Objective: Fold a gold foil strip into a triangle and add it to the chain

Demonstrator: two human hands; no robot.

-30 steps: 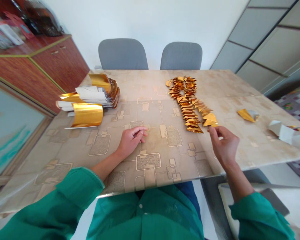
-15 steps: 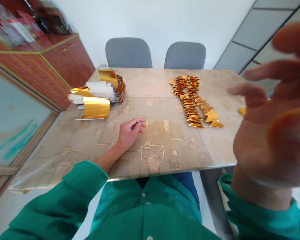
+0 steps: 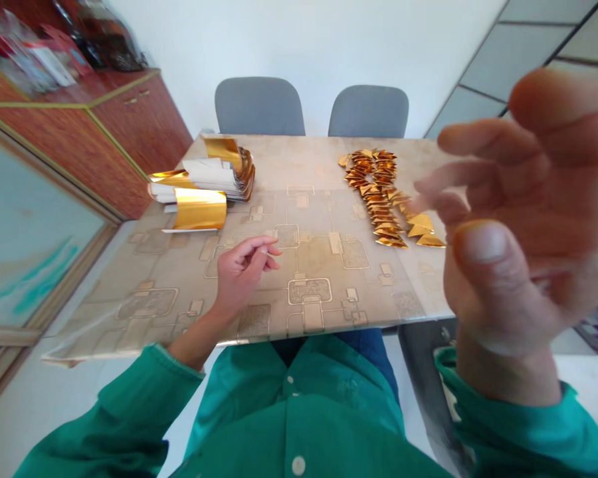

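Observation:
My left hand point(image 3: 244, 269) is over the near middle of the table, palm side turned inward. Its fingers are loosely curled, the thumb lies against them, and nothing shows in the grip. Large and close to the camera, my right hand point(image 3: 518, 232) is raised at the right, fingers bent but apart, holding nothing. Behind its fingertips lie rows of folded gold paper pieces point(image 3: 383, 216), which the hand partly hides. To the far left of the table sits a stack of paper sheets point(image 3: 216, 174), gold on one side and white on the other. One gold sheet point(image 3: 200, 210) curls at its front.
A patterned cloth covers the table point(image 3: 309, 265). Two grey chairs point(image 3: 259, 106) stand behind it against a white wall. At the left is a wooden cabinet point(image 3: 134, 133) with bags and bottles on top. A dark bench-like shape point(image 3: 421, 372) stands below the table at the right.
My right hand has moved left and inward, now overlapping the view of the folded pieces. My left hand has lifted slightly and shifted left. The camera view has shifted a little.

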